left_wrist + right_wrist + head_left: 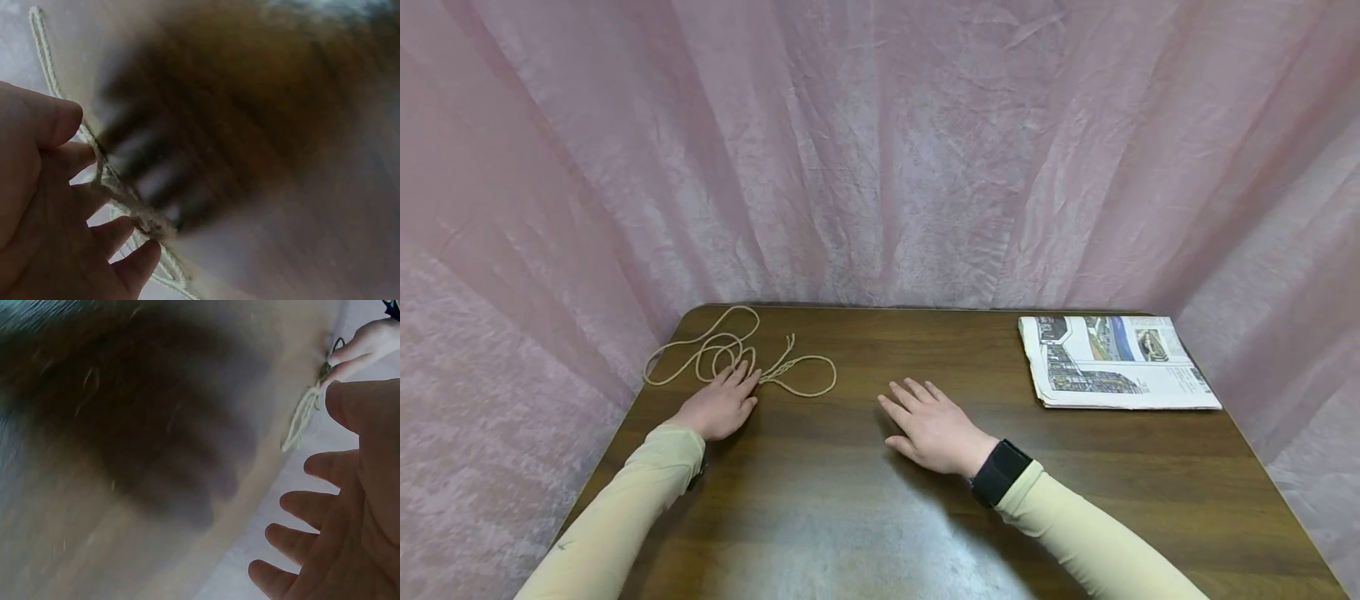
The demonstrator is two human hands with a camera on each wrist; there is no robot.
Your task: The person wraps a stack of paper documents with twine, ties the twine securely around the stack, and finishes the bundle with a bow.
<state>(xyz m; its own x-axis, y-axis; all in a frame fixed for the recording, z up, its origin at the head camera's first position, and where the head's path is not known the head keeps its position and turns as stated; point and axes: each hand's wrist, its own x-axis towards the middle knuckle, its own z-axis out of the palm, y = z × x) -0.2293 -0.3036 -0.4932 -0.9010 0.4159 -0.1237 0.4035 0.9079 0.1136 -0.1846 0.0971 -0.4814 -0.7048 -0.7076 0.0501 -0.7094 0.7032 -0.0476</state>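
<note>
A thin beige rope (808, 357) lies in loose loops at the back left of the table, its frayed ends pointing toward the back. Over the near side of those loops is my left hand (718, 406), palm down, its fingertips at the cord. In the left wrist view the fingers (111, 236) are spread and fairly straight, meeting the rope (45, 47) without curling round it. My right hand (936, 429) is held palm down over the middle of the table, fingers extended and holding nothing. Its shadow falls on the wood below.
A folded newspaper (1105, 367) with printed pictures lies at the back right of the brown wooden table (820, 500). Pink curtains (880, 150) hang right behind the table and along both sides. A black band (1002, 472) wraps the right wrist.
</note>
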